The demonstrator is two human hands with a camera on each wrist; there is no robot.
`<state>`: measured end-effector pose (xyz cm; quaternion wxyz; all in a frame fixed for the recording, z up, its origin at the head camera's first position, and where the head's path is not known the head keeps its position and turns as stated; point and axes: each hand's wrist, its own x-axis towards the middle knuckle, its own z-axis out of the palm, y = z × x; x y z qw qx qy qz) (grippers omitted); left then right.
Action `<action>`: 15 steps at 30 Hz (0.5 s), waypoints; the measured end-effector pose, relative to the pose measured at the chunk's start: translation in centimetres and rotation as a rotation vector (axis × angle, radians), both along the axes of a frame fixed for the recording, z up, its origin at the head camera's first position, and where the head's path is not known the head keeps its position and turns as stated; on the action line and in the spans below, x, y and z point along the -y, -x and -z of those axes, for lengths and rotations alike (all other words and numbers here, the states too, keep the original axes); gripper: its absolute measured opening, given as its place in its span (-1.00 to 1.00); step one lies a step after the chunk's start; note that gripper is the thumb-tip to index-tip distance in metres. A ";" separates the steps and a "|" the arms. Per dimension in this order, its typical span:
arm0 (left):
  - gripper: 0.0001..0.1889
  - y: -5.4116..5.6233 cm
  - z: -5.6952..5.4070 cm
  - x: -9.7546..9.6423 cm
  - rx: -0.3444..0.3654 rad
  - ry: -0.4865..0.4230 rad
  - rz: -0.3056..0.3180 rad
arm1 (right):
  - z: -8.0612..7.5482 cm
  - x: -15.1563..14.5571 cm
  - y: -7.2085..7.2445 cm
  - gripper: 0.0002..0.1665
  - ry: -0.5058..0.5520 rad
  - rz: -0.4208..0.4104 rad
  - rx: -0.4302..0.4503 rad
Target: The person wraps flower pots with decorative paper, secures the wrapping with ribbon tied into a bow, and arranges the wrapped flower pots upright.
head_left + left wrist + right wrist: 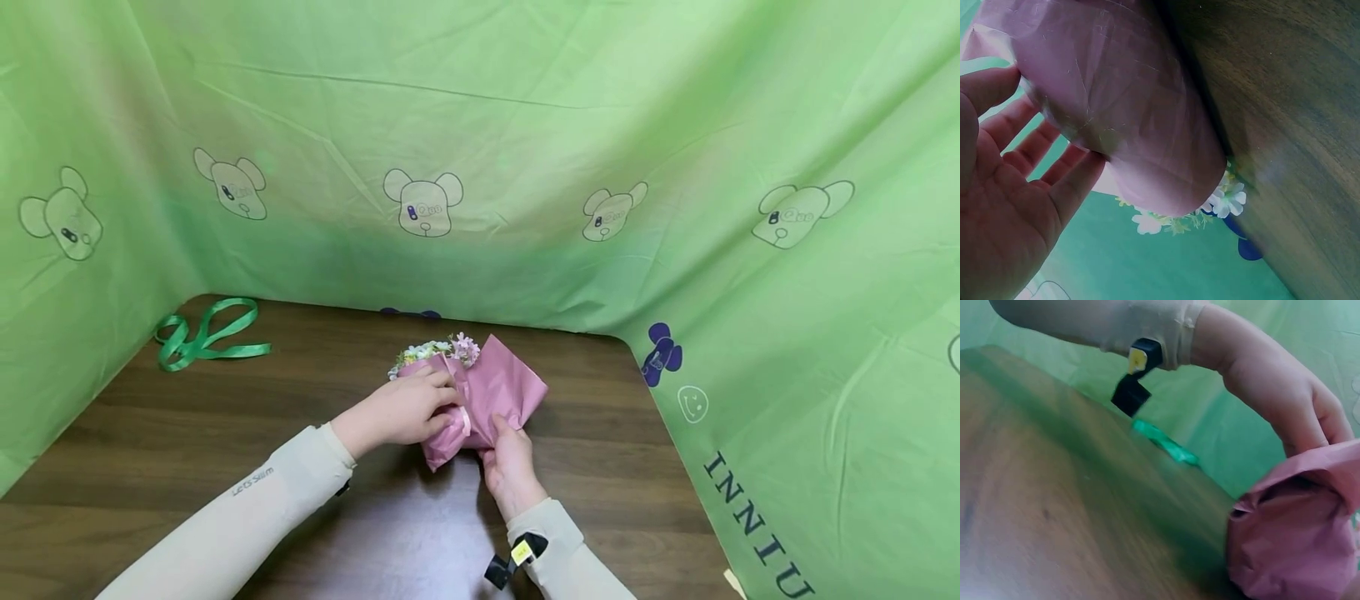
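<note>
A small bouquet of white, yellow and pale purple flowers [466,349] lies in pink wrapping paper [498,379] on the table. Over the left part of the paper, my left hand [405,407] grips the folded wrap with bent fingers. The left wrist view shows its thumb and fingertips against the edge of the paper [1129,106], with blossoms [1229,201] peeking out at the far end. My right hand [512,467] holds the paper's lower right, its thumb on top and its other fingers mostly hidden underneath. A crumpled paper end [1291,544] shows in the right wrist view.
A looped green ribbon [202,343] lies at the table's back left. The brown wooden table [600,467] is enclosed by a green printed cloth [517,275] at the back and sides. A black strap with a camera [517,560] sits on the right wrist.
</note>
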<state>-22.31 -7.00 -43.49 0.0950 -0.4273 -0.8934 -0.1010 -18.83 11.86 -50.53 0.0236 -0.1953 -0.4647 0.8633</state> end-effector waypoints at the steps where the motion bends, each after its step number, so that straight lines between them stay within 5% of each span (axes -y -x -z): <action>1: -0.70 0.0 0.0 0.0 0.004 -0.002 0.001 | -0.1 -0.2 0.1 -0.50 0.002 0.009 0.005; 15: -0.70 0.1 -0.2 0.0 0.011 0.002 -0.008 | -1.4 -2.7 1.4 -0.58 0.037 0.055 -0.046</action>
